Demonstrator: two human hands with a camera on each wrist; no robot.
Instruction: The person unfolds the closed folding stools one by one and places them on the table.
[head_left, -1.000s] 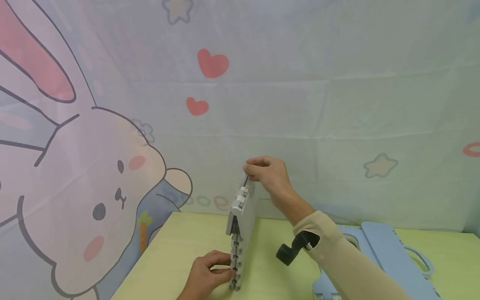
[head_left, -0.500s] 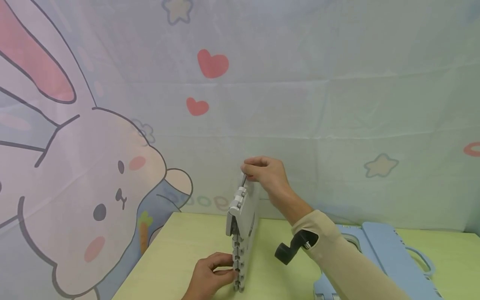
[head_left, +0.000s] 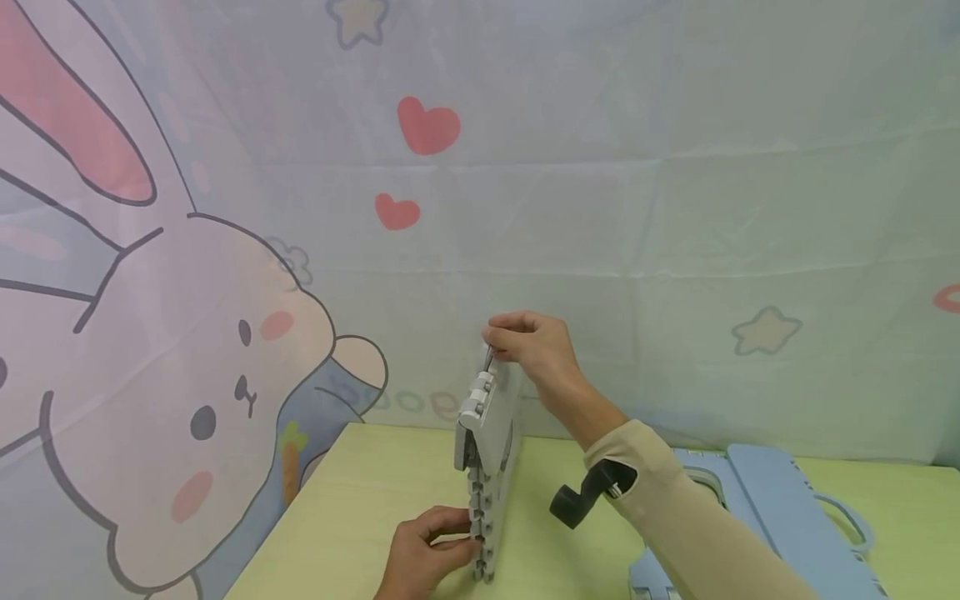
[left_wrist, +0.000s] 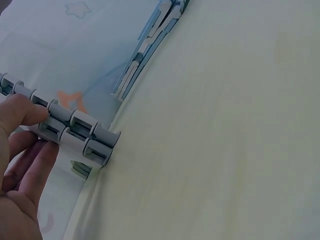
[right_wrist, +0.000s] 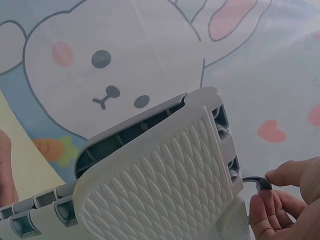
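A folded grey plastic piece, perhaps a collapsible crate or stool (head_left: 495,433), stands on edge on the table. Its woven-pattern panel (right_wrist: 155,180) shows in the right wrist view, with a gap between the folded layers. At the top, my right hand (head_left: 540,346) pinches a thin dark grey handle (right_wrist: 260,181) between thumb and fingers. Lower on the near side, my left hand (head_left: 423,550) grips the knuckled hinge edge (left_wrist: 82,125), thumb on one face and fingers on the other. The far side of the piece is hidden.
A blue folded plastic piece (head_left: 780,508) with a loop handle lies on the right of the yellow-green table (head_left: 352,467), partly behind my right forearm. A printed rabbit curtain (head_left: 600,208) hangs behind the table. A black wrist mount (head_left: 592,492) juts from my right sleeve.
The lower near edge of the grey piece has shifted slightly right, along with my left hand. My right hand stays at the handle, which shows slightly more clear of the top edge.
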